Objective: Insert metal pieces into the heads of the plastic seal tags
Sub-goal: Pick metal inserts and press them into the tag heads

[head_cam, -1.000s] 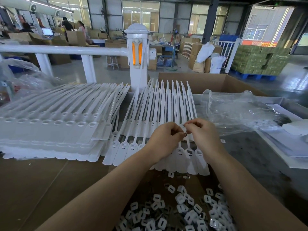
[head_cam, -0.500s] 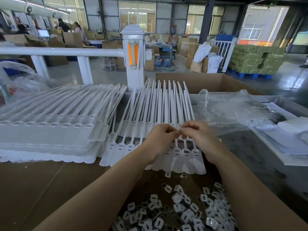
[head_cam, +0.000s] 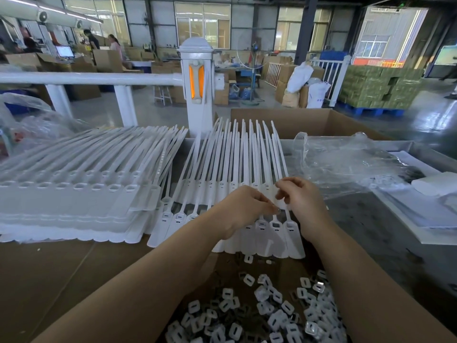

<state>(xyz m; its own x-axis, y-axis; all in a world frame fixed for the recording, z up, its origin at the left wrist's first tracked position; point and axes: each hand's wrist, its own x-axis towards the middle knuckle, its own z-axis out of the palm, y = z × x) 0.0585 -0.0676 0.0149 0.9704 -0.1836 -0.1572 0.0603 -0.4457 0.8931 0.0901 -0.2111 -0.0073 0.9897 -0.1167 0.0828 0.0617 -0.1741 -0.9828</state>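
Metal pieces (head_cam: 259, 310) lie heaped nearest, below both wrists. Beyond them, the left hand (head_cam: 243, 209) pinches something small and dark at its fingertips, just beside the right hand (head_cam: 303, 203), whose curled fingers hold a tag strap. Under the fingers, tags (head_cam: 275, 227) lie in a row. Left of them sits a stack (head_cam: 74, 201).

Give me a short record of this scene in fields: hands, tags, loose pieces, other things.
left hand: fingertips pinch a small metal piece over the tag heads
right hand: fingers curled on a tag strap
tags: row fanned out, heads toward the person
stack: more tags, left of the row
loose pieces: pile near the person, between the forearms
bag: clear plastic, right of the row
box: open cardboard, behind the row
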